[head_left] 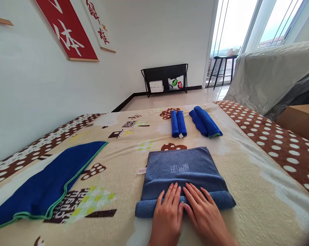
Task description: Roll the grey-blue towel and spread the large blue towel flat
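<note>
A grey-blue towel [161, 160] with "HAPPY LIFE" lettering lies in front of me, its near edge rolled up and its far part flat. My left hand [169, 213] rests palm down on the roll, fingers stretched forward over it. Beside it my right hand [203, 212] presses on the same roll, fingers extended and slightly apart. The two thumbs meet or nearly meet at the middle. A white tag sticks out at the towel's left edge. Beyond the towel are two small blue rolls [178, 123] side by side and a larger rolled blue cloth [205, 122].
A dark blue cloth with green edging [49, 177] lies spread at the left. Everything rests on a patterned blanket [123, 191] with brown dotted borders. Farther off are a black rack [164, 73], a black stool [224, 65] and a plastic-covered bulky object [267, 75]. A cardboard box [298, 119] stands right.
</note>
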Tool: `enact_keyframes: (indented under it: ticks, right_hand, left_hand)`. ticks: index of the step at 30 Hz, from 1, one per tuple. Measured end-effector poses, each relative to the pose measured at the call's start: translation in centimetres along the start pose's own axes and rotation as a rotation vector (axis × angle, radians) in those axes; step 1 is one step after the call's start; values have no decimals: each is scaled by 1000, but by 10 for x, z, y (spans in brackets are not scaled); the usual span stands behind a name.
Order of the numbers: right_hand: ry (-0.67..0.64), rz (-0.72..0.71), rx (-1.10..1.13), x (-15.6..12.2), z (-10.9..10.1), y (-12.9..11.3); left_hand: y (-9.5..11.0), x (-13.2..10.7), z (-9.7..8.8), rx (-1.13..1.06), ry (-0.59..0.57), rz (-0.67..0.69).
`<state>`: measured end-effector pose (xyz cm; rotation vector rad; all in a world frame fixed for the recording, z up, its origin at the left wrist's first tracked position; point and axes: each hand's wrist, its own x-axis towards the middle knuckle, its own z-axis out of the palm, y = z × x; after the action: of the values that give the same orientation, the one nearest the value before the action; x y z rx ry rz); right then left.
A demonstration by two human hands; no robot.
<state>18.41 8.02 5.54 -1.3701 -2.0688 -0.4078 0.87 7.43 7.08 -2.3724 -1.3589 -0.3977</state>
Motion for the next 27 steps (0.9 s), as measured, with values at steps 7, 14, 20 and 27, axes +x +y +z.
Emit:
enact_keyframes:
  ticks: [7, 14, 20, 27]
  right_hand:
    - [-132, 25, -290, -40, -17, 92]
    - [-31, -25, -152, -46, -53, 108]
    - [-51, -111, -29, -54, -53, 100]
    - [-20, 168, 157, -35, -15, 86]
  left_hand:
    - [-65, -48, 7, 133, 5, -188]
    - [-68, -56, -20, -28, 191, -18]
    - [-68, -69, -25, -41, 148, 82]
    - [-58, -47, -11, -112, 191, -104]
